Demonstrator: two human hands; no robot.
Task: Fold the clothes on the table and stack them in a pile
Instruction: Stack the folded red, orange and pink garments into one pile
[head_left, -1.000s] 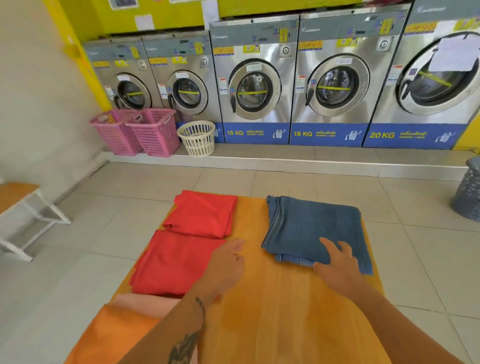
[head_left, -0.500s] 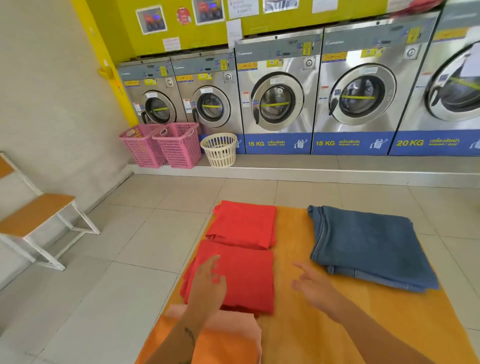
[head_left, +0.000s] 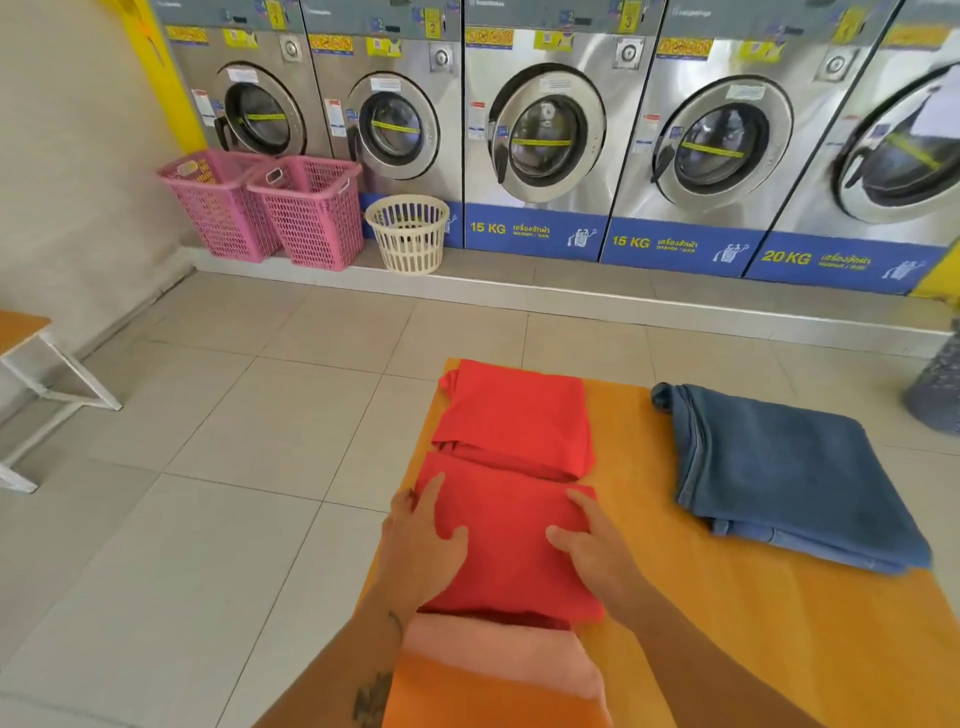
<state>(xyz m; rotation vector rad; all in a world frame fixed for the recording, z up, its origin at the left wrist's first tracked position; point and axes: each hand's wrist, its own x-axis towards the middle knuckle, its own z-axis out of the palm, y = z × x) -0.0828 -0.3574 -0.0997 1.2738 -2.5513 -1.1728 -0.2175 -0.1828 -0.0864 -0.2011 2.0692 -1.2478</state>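
Two folded red garments lie on the left of the orange table (head_left: 639, 519). The far one (head_left: 514, 415) sits at the table's back edge and the near one (head_left: 511, 551) lies just in front of it. My left hand (head_left: 421, 545) rests on the near red garment's left edge, fingers spread, thumb on top. On its right edge lies my right hand (head_left: 592, 551), placed the same way. Neither hand has lifted the cloth. Folded blue jeans (head_left: 779, 478) lie at the right. A folded pink and orange garment (head_left: 493, 670) lies nearest me.
A row of steel washing machines (head_left: 545, 130) lines the far wall. Two pink baskets (head_left: 265, 208) and a cream basket (head_left: 408, 234) stand in front of them. A white-framed bench (head_left: 36, 374) stands at the left and a grey bin (head_left: 940, 384) at the right.
Both hands have left the jeans, swung left, and come down on the two sides of the near red garment. The camera has turned left and tilted down.
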